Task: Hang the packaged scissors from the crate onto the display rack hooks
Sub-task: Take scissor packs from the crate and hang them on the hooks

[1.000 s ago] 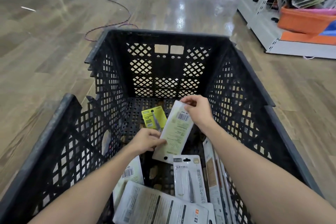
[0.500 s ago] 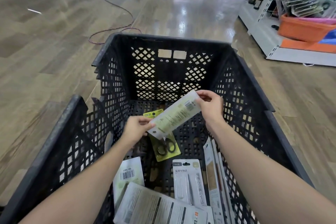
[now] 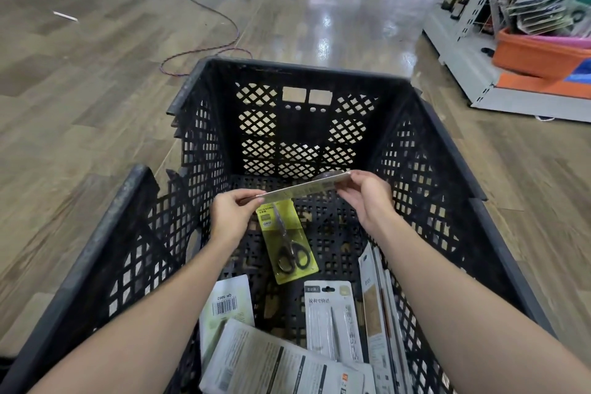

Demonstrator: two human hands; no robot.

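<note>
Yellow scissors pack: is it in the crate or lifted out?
In the crate. The yellow scissors pack lies flat on the crate floor, touched by neither hand.

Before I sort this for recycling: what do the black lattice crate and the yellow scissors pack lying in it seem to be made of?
Black lattice crate: looks like moulded plastic, matt and scuffed, with dusty grey wear along the rim and a regular diamond grid. Yellow scissors pack: seemingly a printed card back, probably under a clear blister, though glare is faint. The scissors inside show silvery, metal-looking blades and glossy black handles, likely plastic.
</note>
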